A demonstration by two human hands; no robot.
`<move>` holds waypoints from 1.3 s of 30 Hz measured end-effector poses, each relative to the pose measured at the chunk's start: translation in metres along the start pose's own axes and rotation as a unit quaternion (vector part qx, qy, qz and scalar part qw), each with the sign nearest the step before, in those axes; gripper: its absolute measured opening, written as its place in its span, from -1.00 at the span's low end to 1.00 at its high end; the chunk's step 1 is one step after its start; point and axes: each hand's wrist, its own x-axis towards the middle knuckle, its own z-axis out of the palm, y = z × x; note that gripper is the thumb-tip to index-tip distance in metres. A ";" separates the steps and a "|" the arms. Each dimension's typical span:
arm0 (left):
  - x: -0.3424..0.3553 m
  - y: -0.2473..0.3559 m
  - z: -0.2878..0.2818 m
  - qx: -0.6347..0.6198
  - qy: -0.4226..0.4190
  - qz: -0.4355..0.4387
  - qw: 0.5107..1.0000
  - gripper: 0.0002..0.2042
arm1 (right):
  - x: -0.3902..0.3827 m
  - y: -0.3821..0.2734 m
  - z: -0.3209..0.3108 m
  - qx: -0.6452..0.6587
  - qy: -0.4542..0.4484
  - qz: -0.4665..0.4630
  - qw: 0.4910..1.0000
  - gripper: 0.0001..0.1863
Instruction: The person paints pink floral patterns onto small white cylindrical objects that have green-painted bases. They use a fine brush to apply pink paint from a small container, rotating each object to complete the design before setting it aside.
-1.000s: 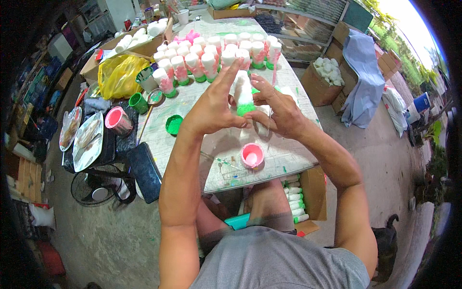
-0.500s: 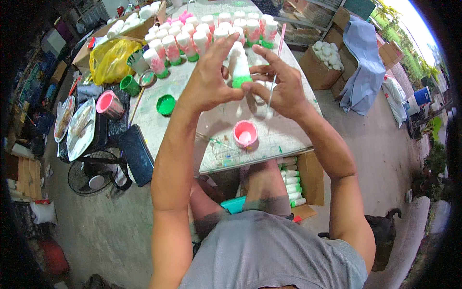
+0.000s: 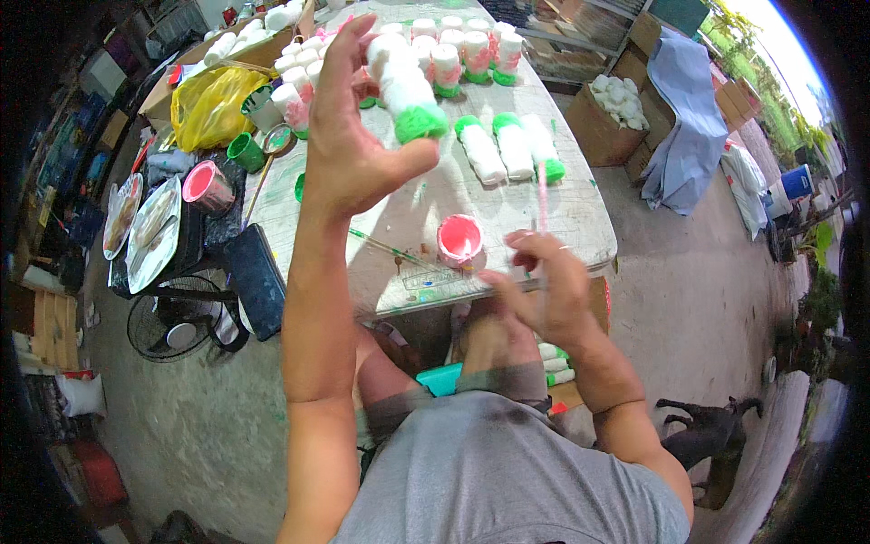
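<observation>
My left hand (image 3: 353,136) is raised over the table, gripping a lumpy white cylinder with a green end (image 3: 403,86), tilted toward me. My right hand (image 3: 544,281), smeared by motion, holds a thin pink-and-white brush (image 3: 542,204) upright near the table's front edge. Between my hands stands a small pot of pink paint (image 3: 459,240), with another brush (image 3: 381,247) lying to its left. Beyond the pot, three white cylinders with green ends (image 3: 485,159) lie side by side.
Several pink-and-green painted cylinders (image 3: 476,54) stand at the back of the table (image 3: 580,218). At left are a yellow bag (image 3: 208,109), a pink can (image 3: 208,195), plates (image 3: 154,236) and a fan (image 3: 172,317). At right are a carton (image 3: 594,145) and a black dog (image 3: 698,435).
My left hand has lifted the cylinder up and left. My right hand has left it, moving down toward me with the brush, uncovering the lying cylinders.
</observation>
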 end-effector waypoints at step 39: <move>-0.133 -0.012 -0.003 0.005 -0.011 0.069 0.998 0.25 | 0.114 0.004 0.008 -0.056 -0.203 -0.010 0.977 -0.82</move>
